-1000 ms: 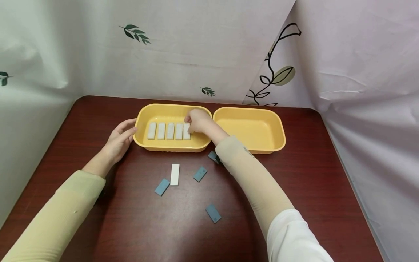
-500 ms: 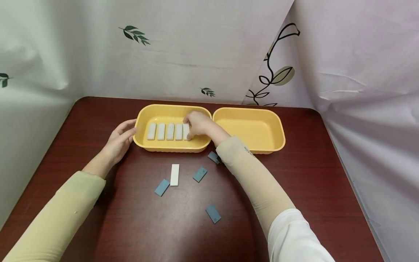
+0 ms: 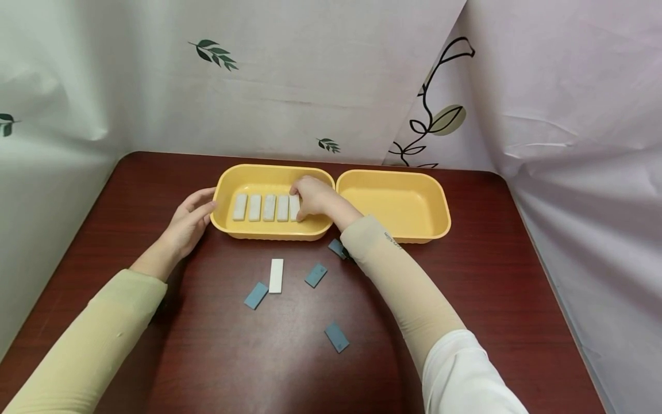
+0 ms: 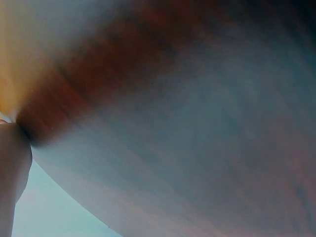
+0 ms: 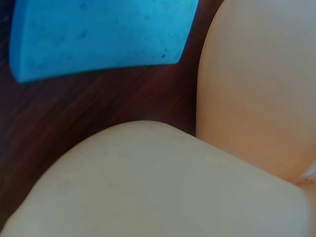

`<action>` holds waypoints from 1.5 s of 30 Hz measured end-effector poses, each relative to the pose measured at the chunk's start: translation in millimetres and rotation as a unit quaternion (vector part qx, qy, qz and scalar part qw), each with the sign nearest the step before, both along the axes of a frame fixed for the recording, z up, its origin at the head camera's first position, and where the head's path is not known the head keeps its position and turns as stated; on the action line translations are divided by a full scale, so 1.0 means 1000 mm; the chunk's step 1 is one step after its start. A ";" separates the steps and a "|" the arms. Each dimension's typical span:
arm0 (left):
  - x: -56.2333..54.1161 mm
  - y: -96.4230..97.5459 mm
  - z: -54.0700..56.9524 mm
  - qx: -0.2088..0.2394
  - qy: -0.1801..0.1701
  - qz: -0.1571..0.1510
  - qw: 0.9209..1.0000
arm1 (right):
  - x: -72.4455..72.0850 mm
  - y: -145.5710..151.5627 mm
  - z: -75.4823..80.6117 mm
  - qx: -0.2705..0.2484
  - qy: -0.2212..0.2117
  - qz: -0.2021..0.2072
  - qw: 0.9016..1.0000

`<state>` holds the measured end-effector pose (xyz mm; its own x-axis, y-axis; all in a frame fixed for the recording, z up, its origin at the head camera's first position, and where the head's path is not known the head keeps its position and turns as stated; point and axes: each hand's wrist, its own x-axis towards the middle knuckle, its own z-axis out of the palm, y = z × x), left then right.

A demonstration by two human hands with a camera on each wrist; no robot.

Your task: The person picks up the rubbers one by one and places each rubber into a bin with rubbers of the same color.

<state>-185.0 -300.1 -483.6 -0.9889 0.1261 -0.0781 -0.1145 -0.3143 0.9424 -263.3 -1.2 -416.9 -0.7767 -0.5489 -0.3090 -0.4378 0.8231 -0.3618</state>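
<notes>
In the head view, my left hand [image 3: 187, 225] rests against the left end of the left yellow tray [image 3: 274, 235], its fingers and thumb at the rim. Inside that tray several white tiles [image 3: 269, 207] stand in a row, side by side and upright to my view. My right hand [image 3: 315, 196] reaches into the tray and pinches the rightmost white tile [image 3: 294, 208], thumb at its near end and a finger at its far end. The left wrist view is blurred; a finger [image 4: 12, 173] shows there beside the yellow tray [image 4: 6, 94].
Right of the first tray stands a second yellow tray [image 3: 398, 207]. On the dark red table [image 3: 217, 345] lie a white tile [image 3: 276, 276] and several blue-grey tiles [image 3: 337, 337]; one blue tile [image 5: 103, 37] is under my right forearm. A curtain [image 3: 289, 86] hangs behind.
My right thumb and finger shift slightly at the rightmost white tile. The left hand and both trays stay put.
</notes>
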 end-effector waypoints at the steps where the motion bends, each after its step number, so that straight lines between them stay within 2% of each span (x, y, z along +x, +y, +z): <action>1: 0.000 0.000 0.000 0.000 0.000 0.000 1.000 | 0.000 0.000 0.000 0.000 0.000 0.000 1.000; 12: -0.001 -0.001 -0.002 -0.001 -0.002 0.003 1.000 | 0.000 0.000 0.000 0.007 0.003 -0.008 1.000; 35: -0.001 -0.001 -0.001 0.001 0.000 0.004 1.000 | 0.003 -0.002 0.003 0.037 0.019 0.003 0.999; 45: -0.001 0.000 -0.001 0.003 0.004 0.005 1.000 | 0.002 -0.001 0.001 0.033 0.018 0.001 0.999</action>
<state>-185.7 -299.7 -485.1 -0.9908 0.1162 -0.0694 -0.1036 -0.3217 0.9411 -261.0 -1.8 -415.9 -0.7867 -0.5301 -0.3165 -0.4516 0.8436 -0.2905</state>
